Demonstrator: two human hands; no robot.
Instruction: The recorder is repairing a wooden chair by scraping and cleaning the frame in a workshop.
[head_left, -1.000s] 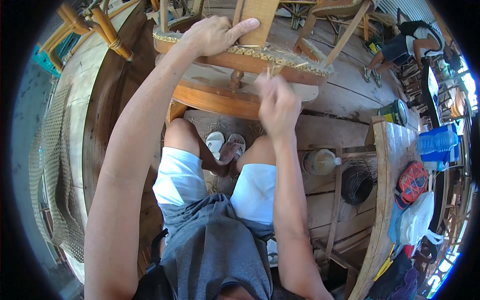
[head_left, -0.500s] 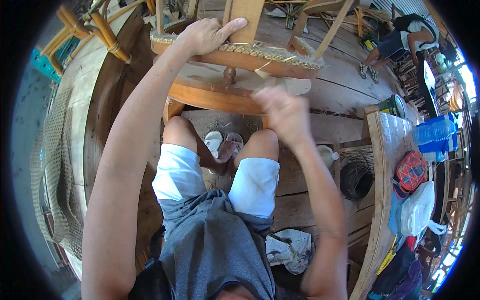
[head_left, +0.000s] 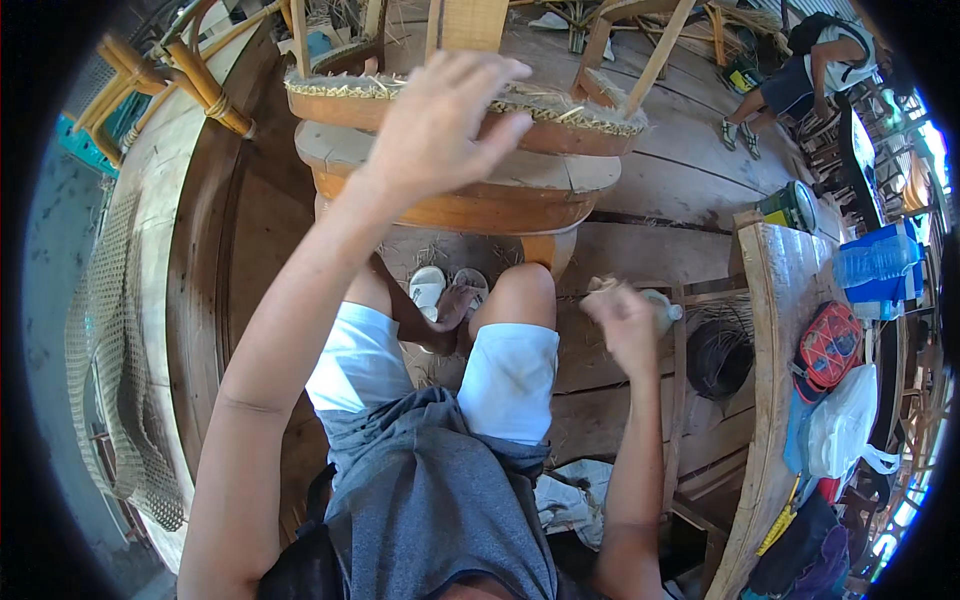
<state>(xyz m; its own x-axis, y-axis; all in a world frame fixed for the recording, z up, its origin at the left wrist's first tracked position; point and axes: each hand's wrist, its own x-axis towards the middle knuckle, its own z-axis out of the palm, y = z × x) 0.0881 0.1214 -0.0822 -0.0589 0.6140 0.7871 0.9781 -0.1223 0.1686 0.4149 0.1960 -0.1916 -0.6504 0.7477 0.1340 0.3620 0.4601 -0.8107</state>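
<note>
A wooden chair piece with a braided straw-coloured edging [head_left: 575, 118] stands at the top centre, in front of my knees. My left hand [head_left: 440, 130] is over its front rim, fingers and thumb apart, holding nothing. Below that rim lies a curved wooden base [head_left: 510, 210] with a dusty top. Lower and to the right, beside my knee, my right hand [head_left: 628, 330] is closed in a pinch. Its fingertips are slightly blurred, and the small pale brown bit at them is too unclear to name.
To the right, a wooden bench [head_left: 765, 300] carries a red pouch [head_left: 830, 340], white plastic bags [head_left: 845, 420] and a clear container [head_left: 875, 265]. A black bucket [head_left: 720, 360] sits beneath. Rattan furniture [head_left: 200, 85] is at upper left. Another person [head_left: 825, 70] bends at upper right.
My left hand has lifted from the chair's edging and come right and nearer. My right hand has dropped away from the rim, down and to the right. The chair has shifted slightly.
</note>
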